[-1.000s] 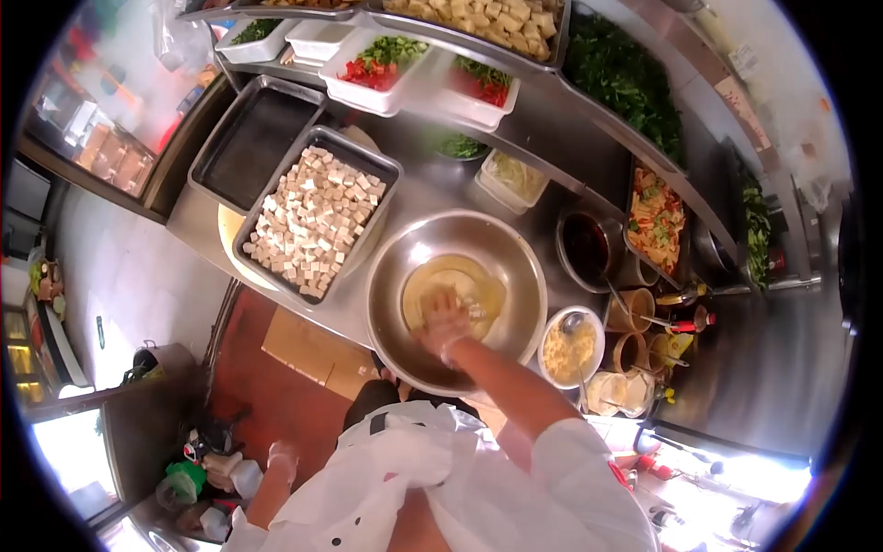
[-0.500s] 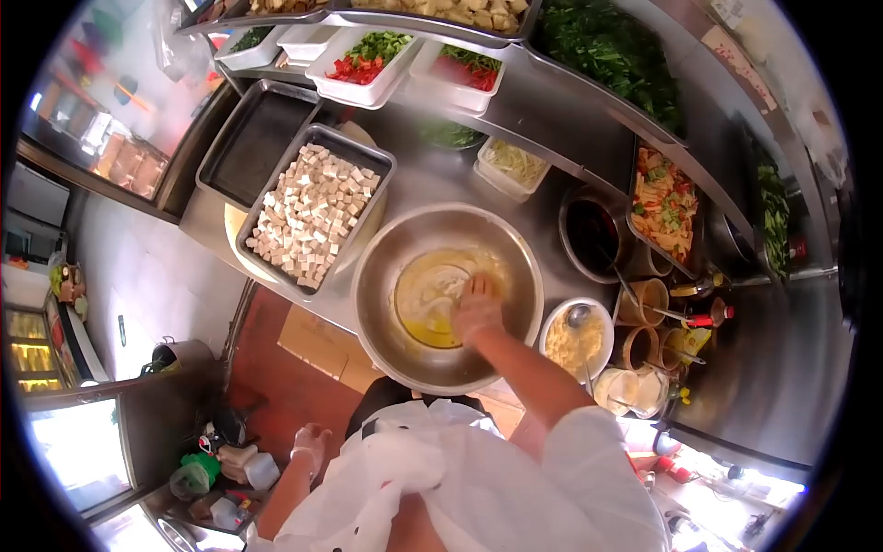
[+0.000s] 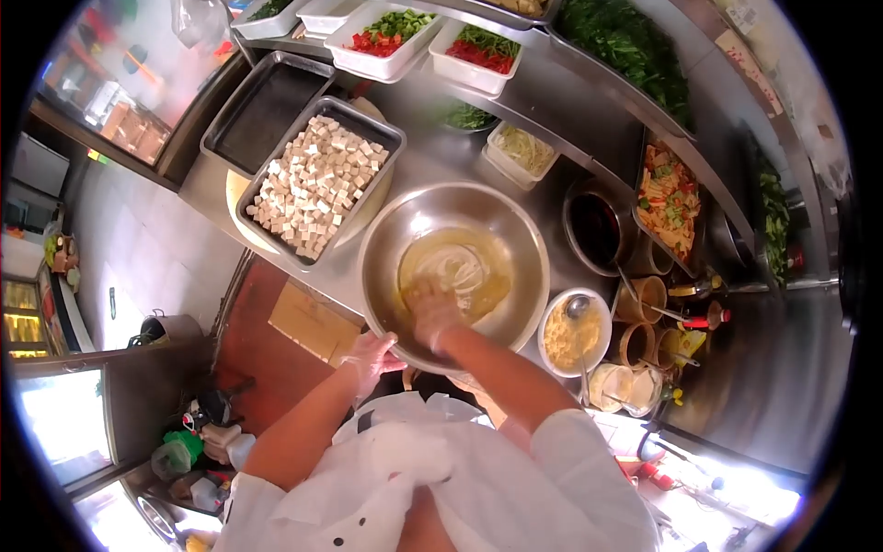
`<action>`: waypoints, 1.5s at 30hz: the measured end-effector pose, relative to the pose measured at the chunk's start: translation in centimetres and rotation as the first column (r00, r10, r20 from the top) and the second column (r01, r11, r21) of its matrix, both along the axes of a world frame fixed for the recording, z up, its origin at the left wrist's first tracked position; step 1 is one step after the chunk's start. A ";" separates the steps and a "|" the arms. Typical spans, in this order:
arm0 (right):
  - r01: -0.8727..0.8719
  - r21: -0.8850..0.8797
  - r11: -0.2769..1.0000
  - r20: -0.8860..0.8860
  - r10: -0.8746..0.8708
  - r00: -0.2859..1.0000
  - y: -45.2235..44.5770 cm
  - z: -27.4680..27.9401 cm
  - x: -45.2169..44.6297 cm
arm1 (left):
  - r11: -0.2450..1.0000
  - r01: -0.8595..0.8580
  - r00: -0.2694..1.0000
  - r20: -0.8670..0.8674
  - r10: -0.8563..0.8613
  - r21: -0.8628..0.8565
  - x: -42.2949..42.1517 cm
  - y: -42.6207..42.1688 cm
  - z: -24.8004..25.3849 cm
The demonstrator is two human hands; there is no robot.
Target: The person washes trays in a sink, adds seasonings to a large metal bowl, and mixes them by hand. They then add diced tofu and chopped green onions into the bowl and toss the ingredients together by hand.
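A large metal mixing bowl [image 3: 515,336] stands at the counter's front edge. Yellowish liquid [image 3: 492,294] with a pale, creamy swirl lies in its bottom. My right hand [image 3: 434,315] reaches into the bowl, fingers stretched out in the liquid at the left part of the pool; the fingertips are partly blurred. At the bowl's near-left rim, my left hand [image 3: 370,359] grips the edge with its thumb near the rim. Clear plastic gloves seem to cover both hands. Left of the bowl is a metal tray [image 3: 397,152] heaped with white tofu cubes [image 3: 317,184].
An empty dark tray [image 3: 262,110] sits behind the tofu. To the bowl's right are a white bowl [image 3: 602,345] of yellow minced food with a spoon, a pot of dark liquid [image 3: 593,225] and several seasoning jars [image 3: 636,345]. A shelf above holds tubs of chopped vegetables [image 3: 391,63].
My left hand has risen from low at the left to the bowl's rim. Within the bowl, my right hand has swept from the right side to the left, and the liquid is more swirled.
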State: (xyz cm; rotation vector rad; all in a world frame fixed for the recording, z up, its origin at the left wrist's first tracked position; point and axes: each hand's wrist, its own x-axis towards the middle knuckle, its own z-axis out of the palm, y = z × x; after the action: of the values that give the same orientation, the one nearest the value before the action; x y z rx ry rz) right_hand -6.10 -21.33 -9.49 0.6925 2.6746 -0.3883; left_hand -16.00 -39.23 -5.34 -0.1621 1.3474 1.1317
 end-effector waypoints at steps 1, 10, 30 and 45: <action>0.036 -0.018 0.999 -0.025 -0.037 0.999 2.2 -3.8 -0.4 | 0.999 -0.015 0.999 0.046 0.013 0.051 0.3 0.2 0.9; 0.199 0.198 0.960 0.257 -0.247 0.934 -0.4 -0.1 0.0 | 0.977 0.210 0.975 0.075 -0.211 0.028 -4.9 0.6 -0.1; 0.372 0.081 0.925 0.290 -0.379 0.879 3.4 -6.9 1.5 | 0.950 0.285 0.922 0.236 -0.308 0.127 -9.7 2.4 -1.4; 0.131 0.129 0.983 0.065 -0.140 0.988 0.0 -9.5 -0.9 | 0.948 0.288 0.928 0.207 -0.311 0.132 -9.3 2.1 -1.4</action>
State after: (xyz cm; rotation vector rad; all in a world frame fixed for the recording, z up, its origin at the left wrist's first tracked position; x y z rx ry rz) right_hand -7.04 -21.33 -19.04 0.9112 2.6066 -0.2266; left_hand -25.27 -37.15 -6.70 -0.0089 1.0681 0.8894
